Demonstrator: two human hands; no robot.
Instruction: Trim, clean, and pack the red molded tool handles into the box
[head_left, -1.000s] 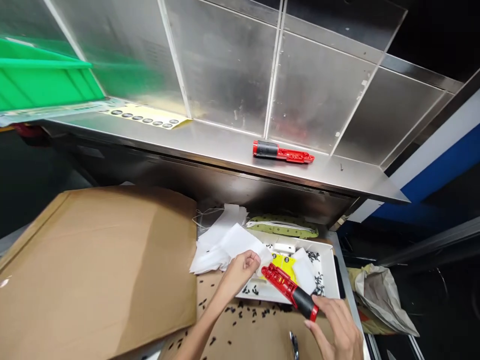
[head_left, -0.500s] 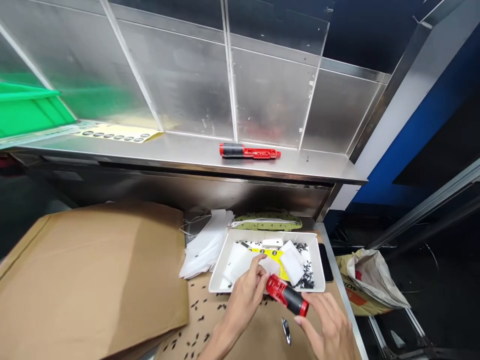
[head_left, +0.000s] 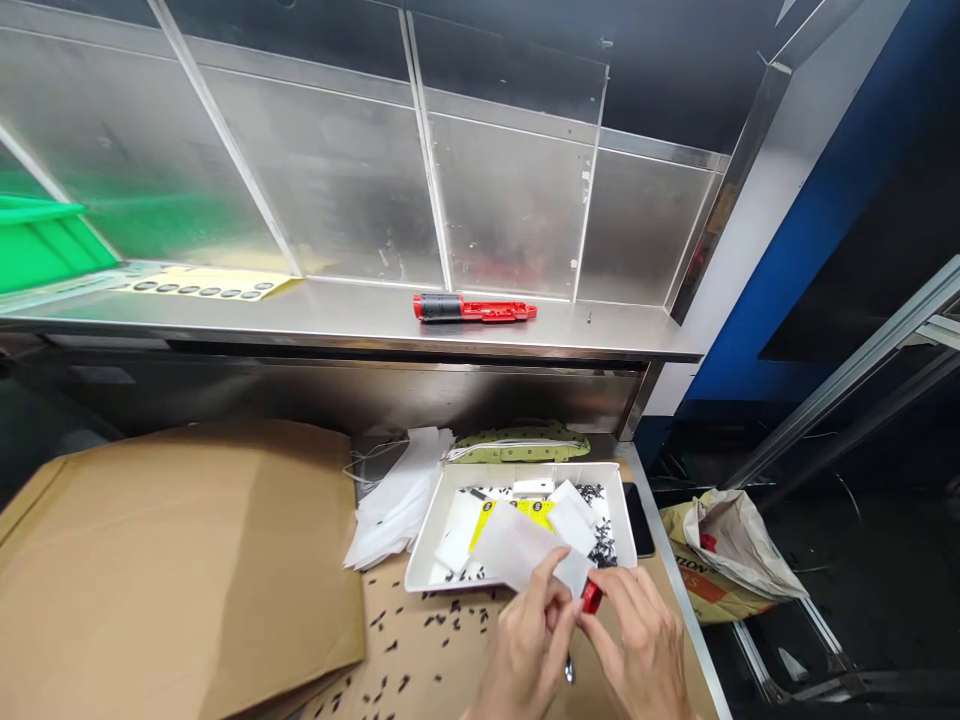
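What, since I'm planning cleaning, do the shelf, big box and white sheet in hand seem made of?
Shelf: probably stainless steel, satin, given its grey, blurry reflections.
Big box: likely cardboard, matte, by its brown, creased sides.
White sheet: perhaps plastic film or thin foam, smooth and hazy.

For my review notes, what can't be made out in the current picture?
All in the head view:
Red plastic part: mostly hidden by the translucent white sheet, the left hand and the right hand.
Shiny silver metal object: partly hidden by the left hand.
Green plastic bin: cut off by the left edge.
Round grey labels on the pale-yellow sheet: print too small to read.
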